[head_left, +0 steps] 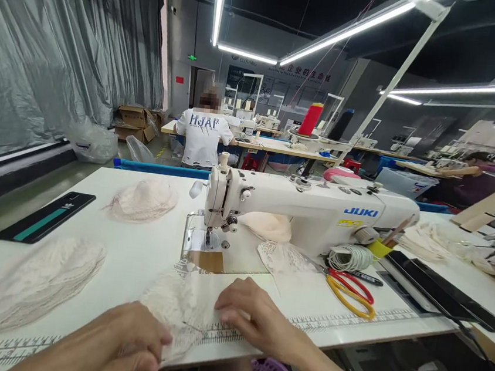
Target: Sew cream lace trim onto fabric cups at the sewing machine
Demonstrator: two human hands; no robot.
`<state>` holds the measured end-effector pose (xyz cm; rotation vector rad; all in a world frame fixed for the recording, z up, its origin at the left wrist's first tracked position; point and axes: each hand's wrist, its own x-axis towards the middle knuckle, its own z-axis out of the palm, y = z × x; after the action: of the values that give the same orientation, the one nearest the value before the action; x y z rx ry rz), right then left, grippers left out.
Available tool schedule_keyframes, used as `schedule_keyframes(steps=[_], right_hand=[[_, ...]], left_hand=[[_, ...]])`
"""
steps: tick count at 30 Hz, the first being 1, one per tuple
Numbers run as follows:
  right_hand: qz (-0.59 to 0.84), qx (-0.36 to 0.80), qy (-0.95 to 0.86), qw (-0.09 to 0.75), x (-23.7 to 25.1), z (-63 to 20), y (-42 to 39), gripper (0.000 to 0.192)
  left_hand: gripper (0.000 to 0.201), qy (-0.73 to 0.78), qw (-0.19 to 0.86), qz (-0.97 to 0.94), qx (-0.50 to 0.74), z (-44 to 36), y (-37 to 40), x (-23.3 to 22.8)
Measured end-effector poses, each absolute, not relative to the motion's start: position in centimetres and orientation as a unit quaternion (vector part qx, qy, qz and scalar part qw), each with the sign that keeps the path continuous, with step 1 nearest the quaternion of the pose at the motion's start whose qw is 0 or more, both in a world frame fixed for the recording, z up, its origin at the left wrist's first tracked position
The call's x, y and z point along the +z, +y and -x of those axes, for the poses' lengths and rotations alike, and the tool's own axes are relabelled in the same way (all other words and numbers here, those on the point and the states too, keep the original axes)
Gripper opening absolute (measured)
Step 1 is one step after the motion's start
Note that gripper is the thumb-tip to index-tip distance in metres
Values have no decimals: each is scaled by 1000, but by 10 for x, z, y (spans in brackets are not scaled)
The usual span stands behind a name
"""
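Table edge (346, 337): both hands (124, 344) (255, 319) pinch lace piece (181, 308).

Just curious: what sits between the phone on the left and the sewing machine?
In the head view, a small pile of pale lace cups lies on the table between phone and sewing machine.

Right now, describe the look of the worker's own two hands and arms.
Both are bare: the left hand and right hand wear no gloves, rings or watch that show. No sleeves reach the forearms in view. Fingernails look short and unpainted.
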<state>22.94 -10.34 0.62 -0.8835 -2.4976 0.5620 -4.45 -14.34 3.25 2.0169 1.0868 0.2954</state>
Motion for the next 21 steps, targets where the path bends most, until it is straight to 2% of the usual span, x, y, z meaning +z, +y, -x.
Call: schedule_keyframes(steps=[4, 7, 9, 12, 17, 21], right_hand=[[415, 235, -840, 259, 5, -227, -84, 28], [436, 209, -839, 250, -6, -218, -69, 24], [435, 183, -847, 246, -14, -214, -64, 21], [424, 157, -861, 234, -21, -211, -63, 29], [392, 198, -861, 258, -21, -209, -67, 45], [391, 280, -832, 277, -15, -206, -74, 28]], left_hand=[[24, 482, 332, -798, 143, 31, -104, 25], [18, 498, 251, -815, 156, 10, -70, 13], [23, 503, 234, -821, 137, 0, -57, 7], [22, 517, 262, -811, 83, -7, -54, 6], [5, 539, 310, -780, 66, -6, -66, 11], [10, 543, 374, -743, 113, -3, -78, 13]])
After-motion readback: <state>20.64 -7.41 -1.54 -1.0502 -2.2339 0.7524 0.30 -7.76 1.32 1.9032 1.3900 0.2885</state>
